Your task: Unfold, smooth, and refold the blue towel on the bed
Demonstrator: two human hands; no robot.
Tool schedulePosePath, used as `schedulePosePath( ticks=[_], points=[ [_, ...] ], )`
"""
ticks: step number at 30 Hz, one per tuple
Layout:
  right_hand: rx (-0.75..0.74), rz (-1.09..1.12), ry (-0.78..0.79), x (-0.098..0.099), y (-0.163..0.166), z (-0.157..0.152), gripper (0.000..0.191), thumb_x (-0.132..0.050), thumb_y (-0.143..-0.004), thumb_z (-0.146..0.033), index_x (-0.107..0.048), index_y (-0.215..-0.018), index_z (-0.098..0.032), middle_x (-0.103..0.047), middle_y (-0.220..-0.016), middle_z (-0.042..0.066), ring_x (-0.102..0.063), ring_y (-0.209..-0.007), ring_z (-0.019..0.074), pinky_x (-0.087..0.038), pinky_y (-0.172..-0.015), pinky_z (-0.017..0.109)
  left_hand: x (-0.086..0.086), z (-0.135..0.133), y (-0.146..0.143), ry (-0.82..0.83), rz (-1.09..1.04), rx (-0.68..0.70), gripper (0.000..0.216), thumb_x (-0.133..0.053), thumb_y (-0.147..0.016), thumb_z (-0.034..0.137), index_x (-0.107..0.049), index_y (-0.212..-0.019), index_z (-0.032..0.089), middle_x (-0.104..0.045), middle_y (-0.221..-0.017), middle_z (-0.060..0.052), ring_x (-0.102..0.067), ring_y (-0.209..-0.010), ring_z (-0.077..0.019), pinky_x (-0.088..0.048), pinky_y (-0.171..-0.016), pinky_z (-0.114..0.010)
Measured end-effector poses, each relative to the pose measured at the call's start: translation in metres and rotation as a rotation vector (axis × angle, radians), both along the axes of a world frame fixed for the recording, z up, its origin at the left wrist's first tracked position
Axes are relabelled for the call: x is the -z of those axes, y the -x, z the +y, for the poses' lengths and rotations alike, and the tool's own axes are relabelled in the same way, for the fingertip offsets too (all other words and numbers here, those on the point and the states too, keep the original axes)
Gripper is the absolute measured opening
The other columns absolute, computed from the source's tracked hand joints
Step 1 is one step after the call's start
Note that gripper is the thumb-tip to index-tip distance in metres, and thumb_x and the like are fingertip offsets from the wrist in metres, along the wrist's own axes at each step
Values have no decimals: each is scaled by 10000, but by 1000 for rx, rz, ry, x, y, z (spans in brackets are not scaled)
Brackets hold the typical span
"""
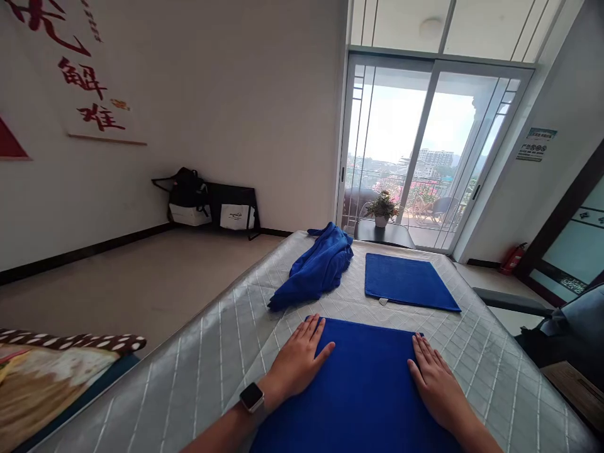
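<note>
A blue cloth (pixel 363 390) lies flat on the quilted silver-grey cover (pixel 226 340) in front of me. My left hand (pixel 299 355) rests on its left edge, fingers stretched forward and thumb out over the fabric. On the right edge, my right hand (pixel 433 377) lies flat, its fingertips near the far right corner. Beyond the far edge sits a second blue cloth (pixel 408 280), folded into a neat rectangle with a small pale tag on its near side. To the left of that, a crumpled blue cloth (pixel 318 267) lies in a loose heap. A watch is on my left wrist.
Past the far end stands a dark chair (pixel 384 234) with a potted plant (pixel 382 207) on it, before a glass sliding door (pixel 387 138). Bags (pixel 189 198) stand by the left wall. At lower left is a patterned blanket (pixel 61 377); at right, a cardboard box (pixel 578 390).
</note>
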State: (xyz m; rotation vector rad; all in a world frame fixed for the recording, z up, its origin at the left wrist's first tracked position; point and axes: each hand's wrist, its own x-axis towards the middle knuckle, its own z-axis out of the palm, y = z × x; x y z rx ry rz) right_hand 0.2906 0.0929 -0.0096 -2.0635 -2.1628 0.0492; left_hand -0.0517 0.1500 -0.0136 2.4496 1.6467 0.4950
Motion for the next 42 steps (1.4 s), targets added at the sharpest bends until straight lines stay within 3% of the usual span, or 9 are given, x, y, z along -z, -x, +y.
schedulePosePath(
  ticks=[12,20,24,29,36,42],
  points=[
    [11,-115,30,-3,-1,1,687,-122,-984,-475,-207,-1546,-89,-184,-1623,55,-140,-1498,168,-153,-1223,384,-5,3,22,40,48,7,755,-230,-969,662,-277,-1540,169,-232,-1624,-84,-206,-1495,-238,-189,-1221,-412],
    [60,-64,32,-4,3,0,676,-161,-980,-468,-253,-1538,-97,-228,-1613,62,-189,-1491,185,-170,-1219,399,-6,1,23,41,37,1,730,-228,-980,642,-248,-1548,185,-206,-1632,-81,-196,-1497,-240,-181,-1222,-419],
    [62,21,-33,-12,5,0,654,-150,-991,-450,-287,-1531,-106,-300,-1595,71,-221,-1484,188,-173,-1222,408,-9,-1,21,50,31,3,735,-233,-978,642,-230,-1553,184,-192,-1635,-87,-198,-1496,-247,-183,-1220,-429],
    [-16,115,-142,-19,7,0,661,-145,-1008,-485,-233,-1544,-109,-232,-1621,60,-158,-1498,175,-146,-1234,387,-6,0,21,45,49,3,741,-244,-972,648,-235,-1552,186,-198,-1635,-82,-190,-1498,-250,-176,-1221,-434],
    [16,68,7,-9,6,4,678,-183,-998,-507,-243,-1538,-100,-220,-1618,63,-164,-1497,184,-147,-1226,387,-8,-1,19,30,78,-4,759,-252,-970,650,-248,-1546,156,-226,-1626,-101,-206,-1494,-239,-189,-1219,-422],
    [68,50,27,-16,11,3,653,-175,-995,-479,-229,-1547,-133,-210,-1625,43,-153,-1498,165,-123,-1224,367,-10,-2,17,-71,134,-41,776,-276,-962,658,-300,-1529,129,-320,-1592,-123,-299,-1463,-261,-241,-1207,-433]
  ],
)
